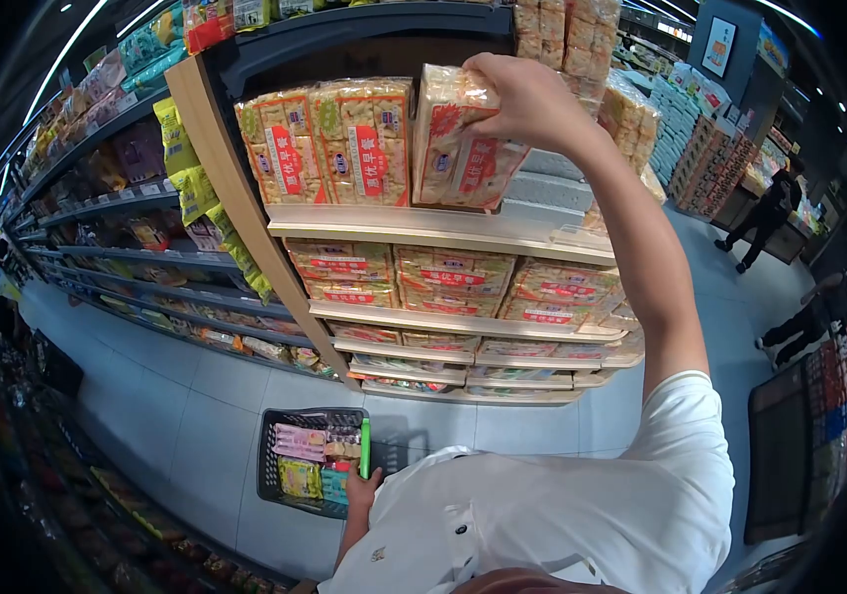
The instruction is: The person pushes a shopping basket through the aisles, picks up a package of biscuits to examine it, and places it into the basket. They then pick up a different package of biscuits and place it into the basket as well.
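Observation:
On the top shelf, my right hand (532, 104) grips the upper end of a clear-wrapped pack of crackers (453, 158) with a red label. The pack stands slightly tilted at the shelf's front. Two similar packs, a near one (362, 144) and a farther left one (285, 148), stand upright beside it. Low down, my left hand (362, 487) is closed around the green handle (366, 447) of a black shopping basket (265, 455). Inside the basket lie pink packs (300, 441), a yellow bag (300, 477) and teal packs (335, 484).
Lower shelves hold more red-labelled packs (453, 277). A wooden post (245, 188) with hanging yellow bags (191, 188) divides this unit from the snack shelves (137, 188) at left. Two people in dark clothes, one (775, 203) farther off, are in the right aisle.

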`<state>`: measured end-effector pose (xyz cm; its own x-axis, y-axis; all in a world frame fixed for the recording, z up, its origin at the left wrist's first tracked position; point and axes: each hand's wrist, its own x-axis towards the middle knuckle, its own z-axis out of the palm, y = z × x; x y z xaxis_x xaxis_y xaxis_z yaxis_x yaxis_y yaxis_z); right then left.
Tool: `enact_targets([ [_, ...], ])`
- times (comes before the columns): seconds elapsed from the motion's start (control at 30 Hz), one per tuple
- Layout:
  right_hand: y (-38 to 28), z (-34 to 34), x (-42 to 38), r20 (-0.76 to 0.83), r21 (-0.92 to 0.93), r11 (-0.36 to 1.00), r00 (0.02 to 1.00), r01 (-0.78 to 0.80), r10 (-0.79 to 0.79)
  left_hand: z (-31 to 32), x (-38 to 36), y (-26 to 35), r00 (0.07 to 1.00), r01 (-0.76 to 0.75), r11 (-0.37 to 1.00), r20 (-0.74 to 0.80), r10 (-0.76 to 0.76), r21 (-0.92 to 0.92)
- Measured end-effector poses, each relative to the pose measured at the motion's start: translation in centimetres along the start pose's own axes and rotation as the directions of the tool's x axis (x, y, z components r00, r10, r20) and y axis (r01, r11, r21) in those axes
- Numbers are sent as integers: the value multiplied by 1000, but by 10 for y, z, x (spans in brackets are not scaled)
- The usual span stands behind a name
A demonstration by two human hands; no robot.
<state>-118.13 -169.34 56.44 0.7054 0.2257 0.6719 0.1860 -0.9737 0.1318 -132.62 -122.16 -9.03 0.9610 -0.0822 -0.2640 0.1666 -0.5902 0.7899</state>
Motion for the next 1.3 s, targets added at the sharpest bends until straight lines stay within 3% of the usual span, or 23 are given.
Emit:
enact_targets([
  [0.03,-3,-10,-6,1,1,1000,1000,-1,1,2,0,-2,992,-87,992,-96,78,-95],
  [0.07,-7,-22,-13,-69,7,1000,998,5,-5,-5,-4,16,993,-85,992,-94,76,-94],
  [0.13,-14,-45,-31,-134,17,1000,991,8,-6,-30,-9,87,954,-187,981,-226,195,55],
  [0.17,-17,-57,-42,-205,56,998,979,-3,14,-33,-4,106,956,-184,981,-223,192,58],
  [0.23,-14,-66,-66,-266,102,995,963,-15,42,-37,6,141,952,-238,956,-239,193,-173],
  [0.3,-8,-69,-89,-298,474,880,933,-38,201,-41,16,189,977,-212,887,-109,183,-410],
  [0.33,-8,-65,-99,-287,484,874,935,-47,209,-46,18,222,969,-238,845,-51,243,-480],
  [0.4,-8,-47,-123,-15,870,441,883,-220,469,-59,19,287,922,-279,748,48,383,-603],
  [0.47,-15,-21,-149,186,947,135,839,-293,511,-68,19,342,829,-257,510,84,553,-821],
  [0.53,-18,17,-181,433,889,-112,738,-443,517,-76,12,389,776,-180,308,57,628,-934],
  [0.6,-38,41,-202,516,851,-207,696,-482,500,-82,-3,417,736,-133,159,10,677,-978],
  [0.63,-44,53,-213,567,818,-242,665,-521,486,-79,-4,421,742,-119,176,31,669,-977],
  [0.7,-50,70,-230,631,768,-229,646,-597,430,-75,-9,419,841,-206,483,98,532,-851],
  [0.73,-52,74,-237,666,737,-221,631,-639,399,-71,-12,414,845,-193,494,112,522,-847],
  [0.8,-55,72,-246,660,746,-251,639,-617,395,-65,-12,411,900,12,407,187,393,-913],
  [0.83,-57,72,-251,655,754,-277,650,-595,386,-63,-16,410,915,38,373,182,360,-927],
  [1.0,-63,79,-281,641,762,-414,674,-499,368,-61,-16,397,910,90,297,200,364,-951],
  [1.07,-78,81,-292,601,726,-646,673,-234,431,-60,-15,391,896,175,246,257,361,-953],
  [1.13,-97,99,-308,592,732,-649,662,-205,459,-57,-15,384,905,178,245,257,340,-953],
  [1.2,-117,111,-321,569,735,-674,603,-69,559,-54,-15,379,912,182,248,257,319,-952],
  [1.3,-147,116,-322,572,711,-702,613,-38,546,-52,-18,373,895,189,257,274,352,-948],
])
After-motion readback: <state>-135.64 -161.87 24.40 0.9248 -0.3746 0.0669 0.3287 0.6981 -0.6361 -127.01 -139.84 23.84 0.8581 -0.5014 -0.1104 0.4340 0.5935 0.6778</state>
